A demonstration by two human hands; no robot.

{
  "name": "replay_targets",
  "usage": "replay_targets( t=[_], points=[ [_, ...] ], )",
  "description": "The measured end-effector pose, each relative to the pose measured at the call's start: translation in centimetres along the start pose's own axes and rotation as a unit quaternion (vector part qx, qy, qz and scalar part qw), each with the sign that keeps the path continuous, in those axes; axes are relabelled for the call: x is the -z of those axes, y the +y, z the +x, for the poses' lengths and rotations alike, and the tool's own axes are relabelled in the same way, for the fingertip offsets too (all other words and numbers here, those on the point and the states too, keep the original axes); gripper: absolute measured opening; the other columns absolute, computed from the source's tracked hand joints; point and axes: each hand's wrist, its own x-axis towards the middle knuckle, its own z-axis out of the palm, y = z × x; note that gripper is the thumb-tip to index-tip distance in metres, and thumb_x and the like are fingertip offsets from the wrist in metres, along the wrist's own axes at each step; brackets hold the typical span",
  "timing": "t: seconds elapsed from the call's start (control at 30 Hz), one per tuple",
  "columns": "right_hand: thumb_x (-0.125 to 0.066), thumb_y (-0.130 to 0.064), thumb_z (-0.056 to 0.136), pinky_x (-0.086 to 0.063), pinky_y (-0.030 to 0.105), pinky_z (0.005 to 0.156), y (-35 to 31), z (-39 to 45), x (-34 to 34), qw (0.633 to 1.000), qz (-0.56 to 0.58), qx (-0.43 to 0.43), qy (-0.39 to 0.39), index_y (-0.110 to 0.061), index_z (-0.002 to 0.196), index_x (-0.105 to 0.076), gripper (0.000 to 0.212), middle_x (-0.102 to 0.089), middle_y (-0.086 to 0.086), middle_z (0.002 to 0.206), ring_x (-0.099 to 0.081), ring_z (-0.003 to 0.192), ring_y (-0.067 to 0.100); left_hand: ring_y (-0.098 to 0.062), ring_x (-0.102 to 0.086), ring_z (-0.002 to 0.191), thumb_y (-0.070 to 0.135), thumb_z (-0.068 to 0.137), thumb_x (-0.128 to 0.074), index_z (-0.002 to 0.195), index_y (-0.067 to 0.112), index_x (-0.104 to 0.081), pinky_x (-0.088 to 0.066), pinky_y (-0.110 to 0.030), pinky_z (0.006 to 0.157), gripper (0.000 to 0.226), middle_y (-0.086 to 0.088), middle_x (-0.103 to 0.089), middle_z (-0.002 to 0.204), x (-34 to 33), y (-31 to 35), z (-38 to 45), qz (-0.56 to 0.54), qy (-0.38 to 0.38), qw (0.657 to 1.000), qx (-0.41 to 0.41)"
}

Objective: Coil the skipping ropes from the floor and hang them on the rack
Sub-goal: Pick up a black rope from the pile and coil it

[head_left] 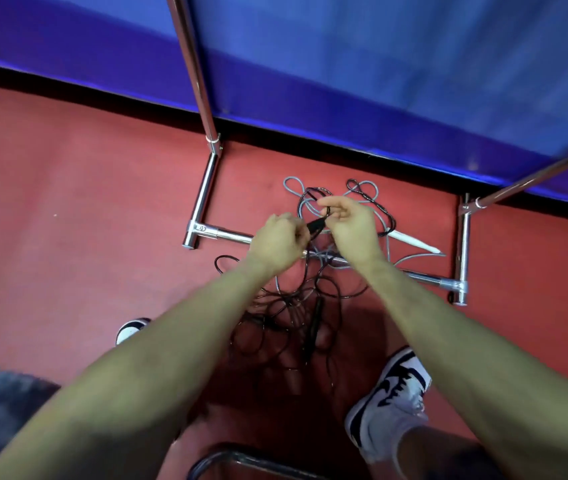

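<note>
A tangle of black skipping rope (286, 306) lies on the red floor, with one black handle (315, 320) lying loose in it. A grey rope (298, 188) with a white handle (414, 242) lies further back, across the rack's base. My left hand (277, 242) grips the other black handle (317, 224), raised above the pile. Beside it, my right hand (348, 223) pinches the black cord close to that handle. The chrome rack (202, 195) stands over the ropes, its uprights rising out of view.
A blue padded wall (344, 64) runs behind the rack. The rack's low crossbar (424, 277) lies between its two feet. My shoes (390, 400) stand on either side of the pile. A dark curved tube (227, 459) shows at the bottom edge.
</note>
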Motion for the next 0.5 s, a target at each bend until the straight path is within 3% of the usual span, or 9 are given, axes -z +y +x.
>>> replay_targets(
  t=[0.07, 0.13, 0.27, 0.33, 0.4, 0.5],
  points=[
    [-0.045, 0.017, 0.08, -0.04, 0.008, 0.06, -3.5, -1.7, 1.2, 1.0, 0.029, 0.011, 0.006, 0.001, 0.102, -0.067, 0.035, -0.061, 0.004, 0.082, -0.052, 0.065, 0.003, -0.023, -0.053, 0.086, 0.013, 0.084, -0.061, 0.11, 0.007, -0.06, -0.043, -0.028, 0.084, 0.027, -0.005, -0.059, 0.112, 2.9, 2.7, -1.5, -0.052, -0.032, 0.998, -0.006],
    [-0.046, 0.017, 0.081, -0.038, 0.006, 0.055, -6.8, -3.6, 2.4, 0.998, 0.059, 0.032, 0.015, 0.003, 0.105, -0.066, 0.035, -0.059, 0.004, 0.079, -0.051, 0.054, -0.006, -0.021, -0.054, 0.081, 0.01, 0.082, -0.064, 0.115, 0.006, -0.056, -0.04, -0.024, 0.077, 0.034, -0.004, -0.06, 0.111, 5.2, 5.5, -3.3, -0.103, -0.043, 0.994, -0.004],
    [-0.054, 0.012, 0.085, -0.036, 0.01, 0.053, -12.9, -7.7, 5.1, 0.989, 0.123, 0.057, 0.051, 0.004, 0.106, -0.066, 0.025, -0.047, 0.004, 0.066, -0.042, 0.048, -0.003, -0.014, -0.051, 0.063, 0.001, 0.081, -0.06, 0.084, 0.014, -0.057, -0.041, -0.021, 0.064, 0.013, -0.002, -0.059, 0.072, 9.3, 10.4, -7.8, -0.155, -0.007, 0.987, -0.044],
    [-0.055, 0.008, 0.086, -0.04, 0.01, 0.056, -15.4, -10.0, 6.5, 0.988, 0.121, 0.076, 0.058, -0.001, 0.106, -0.066, 0.025, -0.052, 0.003, 0.07, -0.047, 0.053, -0.003, -0.017, -0.05, 0.064, 0.004, 0.083, -0.062, 0.07, 0.019, -0.05, -0.042, -0.026, 0.065, 0.023, -0.001, -0.055, 0.066, 11.1, 12.5, -10.0, -0.153, 0.028, 0.985, -0.069],
    [-0.051, 0.006, 0.087, -0.045, 0.01, 0.063, -17.7, -12.2, 8.0, 0.985, 0.126, 0.093, 0.074, -0.002, 0.106, -0.067, 0.026, -0.061, 0.003, 0.078, -0.054, 0.061, -0.001, -0.02, -0.054, 0.063, 0.004, 0.085, -0.06, 0.068, 0.021, -0.046, -0.045, -0.028, 0.067, 0.028, -0.002, -0.056, 0.066, 12.9, 14.5, -12.3, -0.147, 0.06, 0.983, -0.088],
    [-0.047, 0.005, 0.086, -0.042, 0.013, 0.065, -20.5, -14.9, 10.0, 0.984, 0.083, 0.121, 0.103, -0.009, 0.103, -0.066, 0.029, -0.06, 0.004, 0.084, -0.051, 0.066, 0.008, -0.016, -0.06, 0.059, 0.002, 0.088, -0.053, 0.078, 0.014, -0.049, -0.046, -0.02, 0.063, 0.016, -0.006, -0.062, 0.072, 16.0, 17.7, -16.0, -0.161, 0.122, 0.973, -0.11]
  ],
)
